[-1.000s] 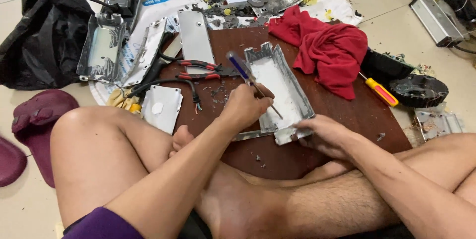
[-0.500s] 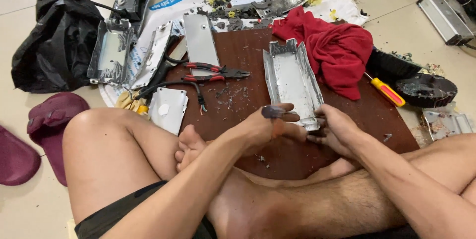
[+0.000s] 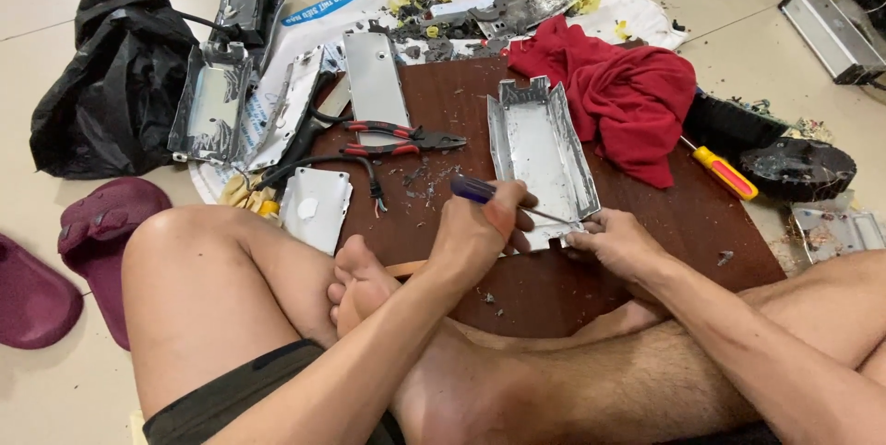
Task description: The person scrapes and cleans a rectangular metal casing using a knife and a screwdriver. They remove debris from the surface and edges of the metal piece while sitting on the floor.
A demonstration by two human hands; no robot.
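Head view | silver metal tray (image 3: 540,154), dented | left hand (image 3: 480,233) clenches screwdriver (image 3: 475,189) | right hand (image 3: 614,237) pinches tray

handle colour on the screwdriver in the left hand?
Dark blue-purple handle on the thin-shafted screwdriver, gripped by the left hand; head view.

A purple-handled screwdriver (image 3: 475,190) is gripped in the left hand (image 3: 480,233), its shaft laid toward the near end of a metal tray (image 3: 540,154). That end is pinched by the right hand (image 3: 614,240). The tray is set on a brown board (image 3: 683,223). Red-handled pliers (image 3: 401,140) are seen to its left, a red cloth (image 3: 628,99) to its right, with a yellow screwdriver (image 3: 724,173) beyond.
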